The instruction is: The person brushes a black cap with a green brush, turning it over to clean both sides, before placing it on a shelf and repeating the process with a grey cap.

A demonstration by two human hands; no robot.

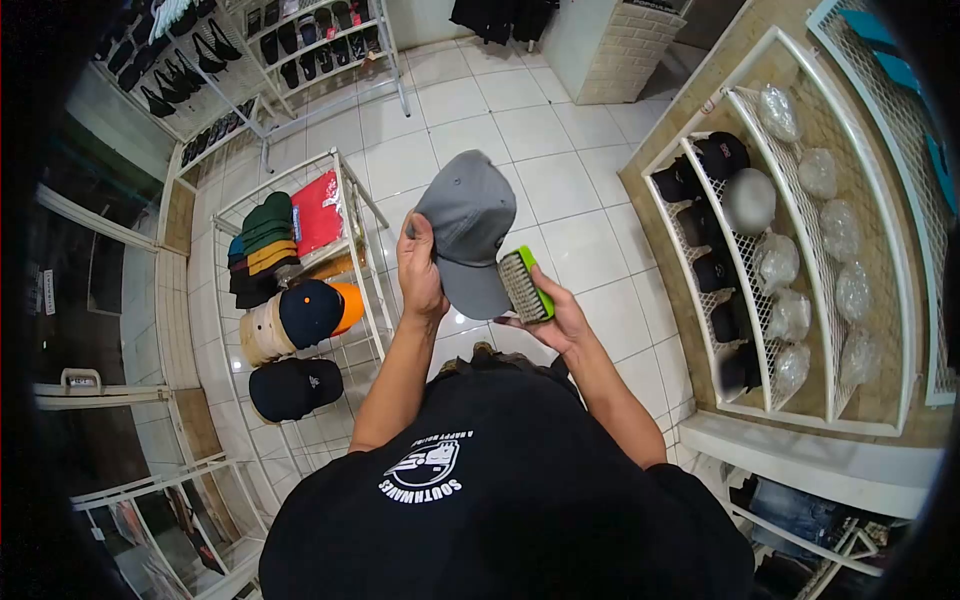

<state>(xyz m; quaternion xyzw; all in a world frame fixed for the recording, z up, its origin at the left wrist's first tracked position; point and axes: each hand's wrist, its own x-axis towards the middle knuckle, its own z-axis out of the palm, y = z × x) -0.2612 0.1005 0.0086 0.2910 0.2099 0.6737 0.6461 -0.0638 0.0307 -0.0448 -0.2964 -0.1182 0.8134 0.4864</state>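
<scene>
A grey baseball cap (466, 215) is held up in front of my chest, its brim pointing down toward me. My left hand (422, 272) grips the cap by its left side, the thumb on the outer cloth. In my right hand (563, 318) is a scrubbing brush (527, 284) with a bright green back and pale bristles. Its bristles face left, right at the edge of the cap's brim. The fingers of the right hand are partly hidden behind the brush.
On the left, a white wire rack (345, 200) bears stacked caps (268, 235) in several colours and a red packet (318, 212). Slanted white mesh shelves (790, 250) on the right hold dark caps and plastic-wrapped ones. White floor tiles (580, 240) lie below; shoe racks (320, 40) stand at the back.
</scene>
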